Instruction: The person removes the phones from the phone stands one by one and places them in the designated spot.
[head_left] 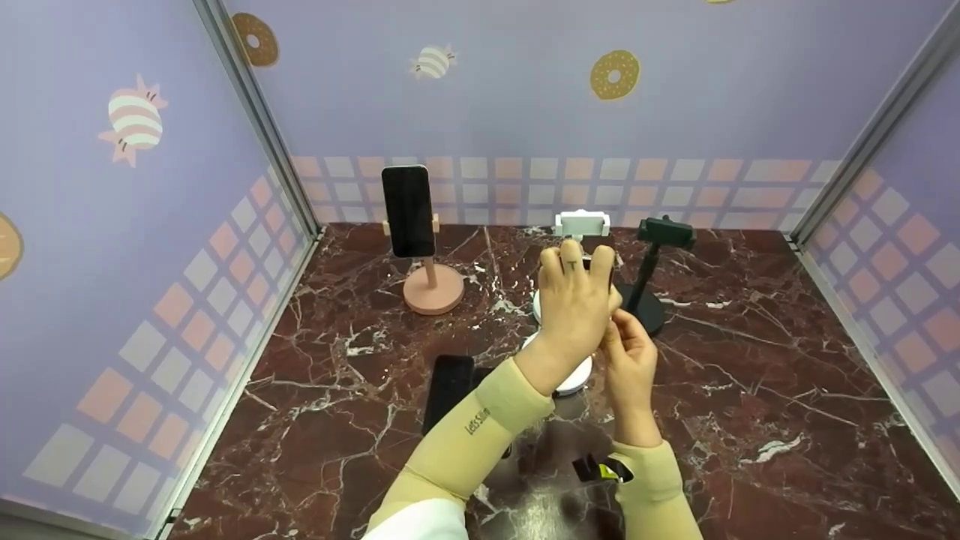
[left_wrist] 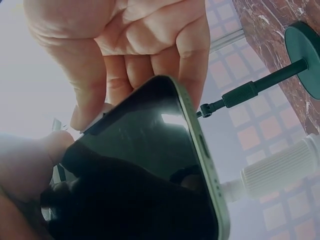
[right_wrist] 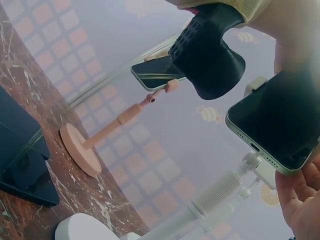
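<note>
A dark-screened phone (left_wrist: 145, 165) with a pale frame sits tilted at the top of a white phone stand (right_wrist: 215, 195). My left hand (head_left: 574, 292) grips the phone from above, its back toward the head camera and hiding most of the phone there. Just below and to the right, my right hand (head_left: 631, 360) pinches the phone's edge beside a small white clamp arm, thumb (left_wrist: 85, 100) in front and fingers behind. The stand's round white base (head_left: 576, 377) shows under my left wrist.
Left of my hands, a pink stand (head_left: 433, 292) holds another phone (head_left: 409, 211). Behind them rises a second white stand (head_left: 582, 223); a dark green stand (head_left: 651, 270) is at the right. Dark phones (head_left: 448, 386) lie on the marbled table, partly under my left forearm.
</note>
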